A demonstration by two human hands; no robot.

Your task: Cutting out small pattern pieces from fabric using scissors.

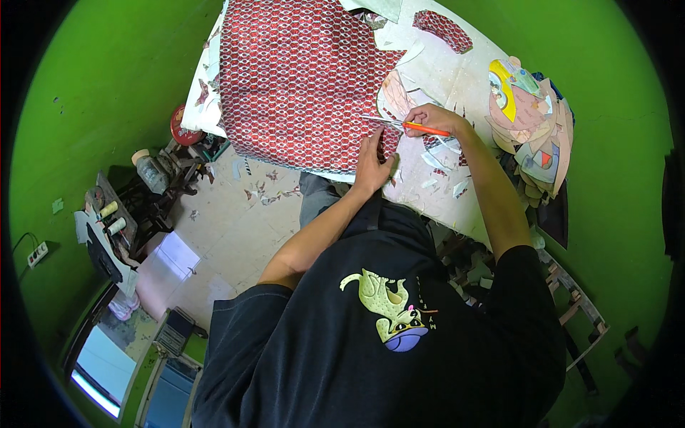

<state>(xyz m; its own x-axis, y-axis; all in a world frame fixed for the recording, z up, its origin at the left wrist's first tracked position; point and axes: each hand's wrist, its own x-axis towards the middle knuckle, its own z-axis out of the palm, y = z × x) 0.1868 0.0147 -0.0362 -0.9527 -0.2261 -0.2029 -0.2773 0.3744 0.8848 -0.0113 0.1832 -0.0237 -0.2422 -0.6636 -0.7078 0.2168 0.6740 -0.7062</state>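
A large sheet of red, black and white patterned fabric [300, 78] is spread over the table. My right hand [427, 120] is closed round the orange handles of a pair of scissors [428, 129]. The scissor blades [382, 120] point left, over the fabric near its right edge. Just below the blades, my left hand [372, 170] lies on the fabric's near right corner, fingers stretched out and thumb apart. A pale, pinkish paper-like piece [394, 91] lies beside the cut edge, above the scissors.
A curved strip of the same fabric [444, 31] lies on the white table [457, 78]. Stacked pattern pieces [528, 121] hang over the table's right end, and scraps lie near my right forearm. Left on the floor stands a sewing machine stand [157, 185] with thread spools [116, 226].
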